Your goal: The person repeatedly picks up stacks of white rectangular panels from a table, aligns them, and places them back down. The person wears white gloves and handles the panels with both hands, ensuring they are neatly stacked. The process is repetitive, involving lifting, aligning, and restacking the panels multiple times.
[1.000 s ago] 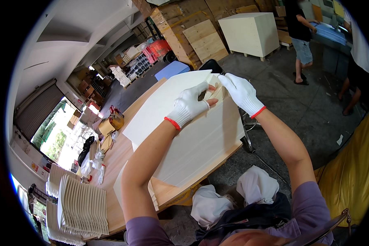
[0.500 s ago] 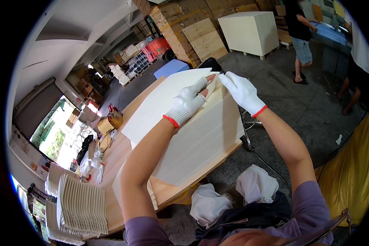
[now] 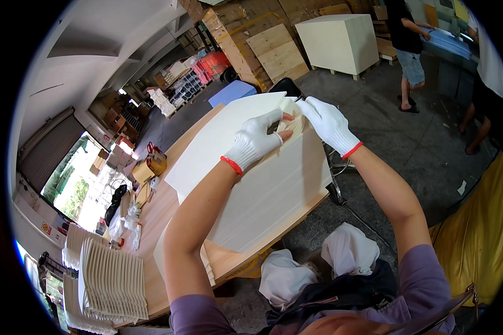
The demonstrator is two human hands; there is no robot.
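Two large pale sheets rest on the table, the upper white sheet (image 3: 207, 145) lying askew over a lower cream sheet (image 3: 274, 190). Wrinkled thin cream film (image 3: 292, 124) bunches at their far right corner. My left hand (image 3: 257, 137), in a white glove with red cuff and bare fingertips, lies over the white sheet; its thumb and forefinger are apart beside the film. My right hand (image 3: 330, 125), gloved likewise, is closed at the film's right side, fingers together, seemingly pinching its edge. The fingertips' underside is hidden.
Stacks of curved cream pieces (image 3: 112, 279) stand at the table's near left. Gloves, a black cord and a yellow holder (image 3: 157, 162) line its left edge. A black chair (image 3: 288, 86) stands beyond. Two people are at the far right; yellow cloth (image 3: 480, 206) hangs at the right.
My left thumb and forefinger have spread apart. The film between my hands is more bunched and visible. My right hand has shifted slightly left.
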